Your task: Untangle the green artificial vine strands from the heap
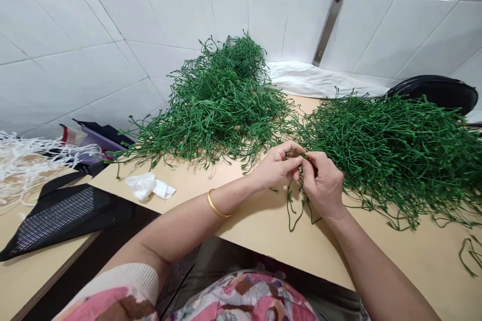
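Both hands meet over the front of the table, fingertips nearly touching. A thin green knotted cord point(289, 205) is pinched between them, and its loose ends dangle onto the tabletop. My left hand point(278, 164), with a gold bangle on its wrist, pinches the cord between thumb and fingers. Closed on the same cord from the other side is my right hand point(324, 183). The exact spot they grip is partly hidden by the fingers. Behind the left hand rises a tall heap of green cords point(226, 95); a wider, lower heap of green cords point(395, 145) lies beside the right hand.
A crumpled white tissue point(145, 185) lies on the wooden table point(241, 220). White cords point(33, 165) and a black mesh bag point(56, 220) are at left. At the back right sits a black case point(433, 90), near white cloth point(312, 77) along the tiled wall.
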Demonstrator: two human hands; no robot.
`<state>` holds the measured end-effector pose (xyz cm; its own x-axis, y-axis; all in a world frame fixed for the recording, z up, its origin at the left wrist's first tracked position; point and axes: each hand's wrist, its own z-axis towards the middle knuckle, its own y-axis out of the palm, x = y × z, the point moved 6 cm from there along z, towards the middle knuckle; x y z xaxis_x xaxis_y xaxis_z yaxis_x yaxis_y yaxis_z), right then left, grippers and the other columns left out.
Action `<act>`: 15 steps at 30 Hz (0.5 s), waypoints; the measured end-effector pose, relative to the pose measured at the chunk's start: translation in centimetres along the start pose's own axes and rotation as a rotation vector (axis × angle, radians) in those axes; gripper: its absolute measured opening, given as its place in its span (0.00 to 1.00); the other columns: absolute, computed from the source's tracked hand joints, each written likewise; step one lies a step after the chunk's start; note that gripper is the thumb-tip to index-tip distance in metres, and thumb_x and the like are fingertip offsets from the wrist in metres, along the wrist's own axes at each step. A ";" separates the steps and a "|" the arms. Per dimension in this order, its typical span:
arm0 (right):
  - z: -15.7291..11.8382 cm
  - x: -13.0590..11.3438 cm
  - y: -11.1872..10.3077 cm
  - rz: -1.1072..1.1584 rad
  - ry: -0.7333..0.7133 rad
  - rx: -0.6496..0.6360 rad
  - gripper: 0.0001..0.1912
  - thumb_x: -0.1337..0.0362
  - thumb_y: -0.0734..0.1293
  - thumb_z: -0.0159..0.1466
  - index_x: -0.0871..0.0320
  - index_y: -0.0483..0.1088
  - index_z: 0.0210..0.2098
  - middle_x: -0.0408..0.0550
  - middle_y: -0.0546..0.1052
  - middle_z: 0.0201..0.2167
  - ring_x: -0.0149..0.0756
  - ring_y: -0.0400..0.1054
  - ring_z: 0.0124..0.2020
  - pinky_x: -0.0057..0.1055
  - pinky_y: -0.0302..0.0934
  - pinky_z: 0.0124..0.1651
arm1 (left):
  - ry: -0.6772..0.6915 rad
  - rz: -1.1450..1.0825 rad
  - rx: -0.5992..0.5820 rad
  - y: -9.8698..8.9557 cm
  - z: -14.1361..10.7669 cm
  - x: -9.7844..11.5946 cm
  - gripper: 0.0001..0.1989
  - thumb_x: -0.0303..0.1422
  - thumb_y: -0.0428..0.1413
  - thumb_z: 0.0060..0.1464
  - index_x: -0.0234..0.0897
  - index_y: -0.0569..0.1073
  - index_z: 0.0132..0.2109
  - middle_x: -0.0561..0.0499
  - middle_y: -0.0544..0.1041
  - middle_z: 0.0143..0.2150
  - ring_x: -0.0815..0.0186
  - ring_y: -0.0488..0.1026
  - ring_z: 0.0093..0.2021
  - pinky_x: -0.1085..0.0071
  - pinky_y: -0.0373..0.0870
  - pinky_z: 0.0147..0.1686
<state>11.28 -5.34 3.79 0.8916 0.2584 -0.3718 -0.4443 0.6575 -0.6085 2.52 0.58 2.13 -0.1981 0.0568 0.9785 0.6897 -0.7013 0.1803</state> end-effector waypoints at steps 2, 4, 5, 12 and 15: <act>0.1 0.5 0.3 0.036 0.048 -0.061 0.07 0.64 0.57 0.62 0.56 0.65 0.34 0.45 0.71 0.24 0.34 0.62 0.26 0.29 0.55 0.31 | -0.016 0.019 0.014 -0.2 0.1 0.1 0.12 0.36 0.57 0.46 0.33 0.66 0.36 0.58 0.65 0.21 0.77 0.62 0.19 0.78 0.57 0.21; 0.3 0.9 0.6 0.101 0.081 -0.159 0.06 0.63 0.57 0.62 0.56 0.65 0.33 0.45 0.70 0.25 0.33 0.61 0.26 0.28 0.54 0.31 | -0.029 0.045 0.031 -0.5 0.2 0.2 0.12 0.35 0.58 0.45 0.32 0.66 0.34 0.58 0.64 0.20 0.78 0.59 0.18 0.78 0.54 0.20; 0.4 1.1 0.7 0.144 0.090 -0.213 0.06 0.63 0.57 0.62 0.56 0.64 0.33 0.44 0.70 0.25 0.32 0.61 0.25 0.28 0.54 0.30 | -0.037 0.052 0.035 -0.6 0.2 0.2 0.12 0.35 0.59 0.44 0.32 0.66 0.33 0.59 0.64 0.20 0.79 0.57 0.18 0.78 0.52 0.19; 1.0 1.8 0.6 0.284 0.106 -0.388 0.10 0.61 0.55 0.64 0.56 0.62 0.28 0.40 0.62 0.19 0.29 0.55 0.22 0.27 0.49 0.27 | -0.128 0.037 -0.005 -1.2 0.4 0.1 0.11 0.33 0.60 0.41 0.31 0.68 0.30 0.59 0.62 0.18 0.80 0.53 0.17 0.78 0.46 0.18; 0.8 1.7 0.9 0.430 0.151 -0.433 0.13 0.59 0.55 0.64 0.56 0.58 0.25 0.39 0.59 0.19 0.27 0.52 0.21 0.27 0.47 0.25 | -0.186 -0.019 -0.093 -1.1 0.3 0.0 0.11 0.32 0.61 0.40 0.31 0.68 0.29 0.60 0.61 0.16 0.81 0.51 0.15 0.78 0.43 0.17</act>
<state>12.49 -3.78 3.14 0.6174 0.3123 -0.7220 -0.7835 0.1626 -0.5997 1.96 1.51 1.99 -0.0725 0.1946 0.9782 0.6183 -0.7608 0.1971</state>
